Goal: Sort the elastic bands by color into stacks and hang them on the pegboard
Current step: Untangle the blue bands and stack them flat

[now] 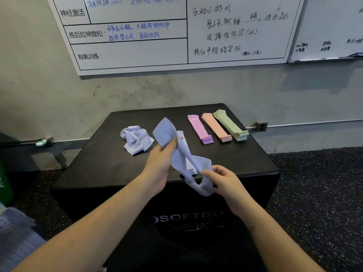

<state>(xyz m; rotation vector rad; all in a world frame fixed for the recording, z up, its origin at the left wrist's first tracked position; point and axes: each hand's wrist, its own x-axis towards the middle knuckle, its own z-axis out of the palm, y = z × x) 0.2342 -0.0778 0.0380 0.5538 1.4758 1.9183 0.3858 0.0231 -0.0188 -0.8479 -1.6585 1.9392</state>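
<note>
Twisted lavender bands [182,154] hiding a flat pile under them on the table [98,163].
My left hand [160,163] and right hand [222,180] are pinching them; loose heap [135,139] lying left, pink stack [200,129], peach stack [216,127], green stack [230,125] sitting right; pegboard [13,232] cut off.

Bare box top [94,165] front left, loose pile [136,139] behind, three stacks [218,127] right rear

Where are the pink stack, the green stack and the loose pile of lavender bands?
pink stack [200,128], head view, middle of its top band.
green stack [230,124], head view, middle of its top band.
loose lavender pile [136,139], head view, centre of the heap.
</note>
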